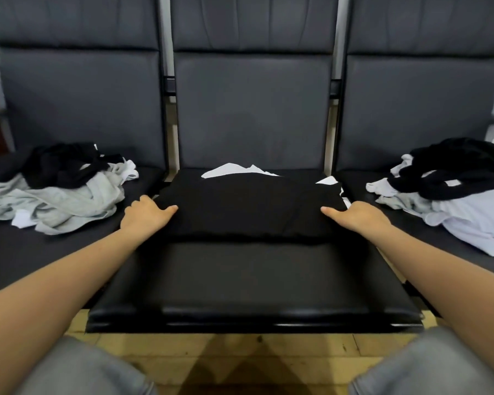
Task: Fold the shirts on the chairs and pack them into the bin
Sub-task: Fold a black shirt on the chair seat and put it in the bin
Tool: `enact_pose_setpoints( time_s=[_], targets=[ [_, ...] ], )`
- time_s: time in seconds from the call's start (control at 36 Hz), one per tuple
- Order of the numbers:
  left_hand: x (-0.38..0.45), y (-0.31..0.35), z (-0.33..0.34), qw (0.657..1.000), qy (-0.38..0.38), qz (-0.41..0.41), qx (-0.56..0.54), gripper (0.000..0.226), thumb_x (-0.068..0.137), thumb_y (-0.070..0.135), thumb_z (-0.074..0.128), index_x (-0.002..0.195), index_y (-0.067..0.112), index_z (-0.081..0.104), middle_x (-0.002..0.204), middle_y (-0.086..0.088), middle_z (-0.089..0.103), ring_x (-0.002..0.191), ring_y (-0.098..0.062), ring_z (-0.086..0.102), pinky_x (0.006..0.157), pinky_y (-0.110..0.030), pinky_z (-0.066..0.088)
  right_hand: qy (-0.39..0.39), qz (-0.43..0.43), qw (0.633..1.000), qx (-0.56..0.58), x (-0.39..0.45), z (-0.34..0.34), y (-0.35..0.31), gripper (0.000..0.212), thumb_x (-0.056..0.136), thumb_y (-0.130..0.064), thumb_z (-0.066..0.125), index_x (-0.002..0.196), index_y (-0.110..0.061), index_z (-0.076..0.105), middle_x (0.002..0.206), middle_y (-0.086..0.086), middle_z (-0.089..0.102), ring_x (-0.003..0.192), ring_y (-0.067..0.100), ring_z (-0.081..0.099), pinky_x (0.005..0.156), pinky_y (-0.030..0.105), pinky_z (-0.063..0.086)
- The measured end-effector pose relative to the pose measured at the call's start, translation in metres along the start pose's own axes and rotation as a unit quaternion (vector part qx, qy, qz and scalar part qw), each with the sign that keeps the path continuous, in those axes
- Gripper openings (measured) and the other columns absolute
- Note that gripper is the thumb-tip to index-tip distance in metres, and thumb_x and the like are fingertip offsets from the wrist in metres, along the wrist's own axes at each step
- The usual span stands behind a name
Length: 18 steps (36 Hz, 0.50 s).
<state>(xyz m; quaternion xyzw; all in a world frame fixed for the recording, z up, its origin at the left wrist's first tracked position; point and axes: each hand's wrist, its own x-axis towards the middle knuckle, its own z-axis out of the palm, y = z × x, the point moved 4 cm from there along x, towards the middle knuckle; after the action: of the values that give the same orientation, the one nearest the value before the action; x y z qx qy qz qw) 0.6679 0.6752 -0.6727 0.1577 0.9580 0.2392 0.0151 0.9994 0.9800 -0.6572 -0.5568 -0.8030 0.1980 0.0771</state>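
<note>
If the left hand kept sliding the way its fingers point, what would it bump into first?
The left hand points right, at the folded black shirt on the middle seat. Its fingertips already touch that shirt's edge, so it would push straight into the shirt first.

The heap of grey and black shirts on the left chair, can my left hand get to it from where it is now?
Probably yes. The left hand rests on the folded black shirt's left edge, and the heap lies just beside it on the next seat, with nothing between them.
</note>
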Motion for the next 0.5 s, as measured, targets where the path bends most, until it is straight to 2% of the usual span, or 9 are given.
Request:
enact_pose_setpoints(
  time_s=[0.08,0.17,0.25,0.36,0.44,0.5],
  targets=[
    [-0.013,0.001,-0.002,1.000,-0.013,0.011,0.001,0.071,0.082,0.057,0.065,0.120,-0.001,0.053,0.127,-0.021,0.055,0.117,-0.039,0.053,0.093,-0.043,0.047,-0.018,-0.041,0.999,0.020,-0.010,0.002,-0.003,0.064,0.080,-0.064,0.062,0.116,-0.012,0.059,0.106,0.004,0.060,0.102,0.028,0.061,0.078,0.032,0.045],
    [-0.024,0.008,0.001,0.998,-0.043,0.040,-0.009,0.051,0.084,0.047,0.067,0.105,0.001,0.061,0.111,-0.015,0.064,0.103,-0.034,0.061,0.080,-0.035,0.047,-0.002,-0.046,0.998,0.049,-0.009,0.006,-0.003,0.066,0.073,-0.055,0.072,0.117,-0.008,0.055,0.106,0.003,0.064,0.084,0.024,0.063,0.072,0.032,0.052],
    [-0.026,0.010,0.002,0.996,-0.062,0.053,-0.021,0.048,0.085,0.045,0.066,0.113,0.006,0.064,0.116,-0.012,0.065,0.107,-0.031,0.061,0.088,-0.035,0.048,-0.014,-0.025,0.988,0.153,-0.009,0.011,-0.006,0.048,0.076,-0.040,0.077,0.109,-0.011,0.056,0.100,0.001,0.064,0.072,0.017,0.062,0.067,0.035,0.059],
    [-0.023,0.008,0.003,0.996,-0.062,0.034,-0.058,0.045,0.094,0.038,0.053,0.111,-0.003,0.064,0.119,-0.021,0.063,0.110,-0.036,0.059,0.090,-0.035,0.044,-0.016,-0.024,0.974,0.226,-0.010,0.011,-0.009,0.022,0.088,-0.025,0.068,0.100,-0.009,0.059,0.098,0.006,0.061,0.072,0.018,0.058,0.056,0.031,0.054],
    [-0.022,0.007,-0.004,0.995,-0.026,0.016,-0.097,0.046,0.099,0.029,0.047,0.124,-0.009,0.055,0.130,-0.027,0.055,0.121,-0.040,0.052,0.098,-0.037,0.040,0.010,-0.019,0.972,0.234,-0.010,0.001,-0.002,0.015,0.093,-0.016,0.054,0.080,-0.009,0.053,0.083,0.010,0.063,0.070,0.029,0.068,0.069,0.039,0.059],
    [-0.020,0.001,-0.009,0.995,-0.013,0.005,-0.095,0.043,0.098,0.026,0.048,0.121,-0.010,0.055,0.128,-0.028,0.056,0.119,-0.041,0.053,0.094,-0.038,0.041,0.036,-0.011,0.977,0.210,-0.011,-0.007,0.007,0.014,0.090,-0.009,0.046,0.076,-0.010,0.047,0.073,0.012,0.067,0.072,0.034,0.071,0.074,0.040,0.059]
  ],
)
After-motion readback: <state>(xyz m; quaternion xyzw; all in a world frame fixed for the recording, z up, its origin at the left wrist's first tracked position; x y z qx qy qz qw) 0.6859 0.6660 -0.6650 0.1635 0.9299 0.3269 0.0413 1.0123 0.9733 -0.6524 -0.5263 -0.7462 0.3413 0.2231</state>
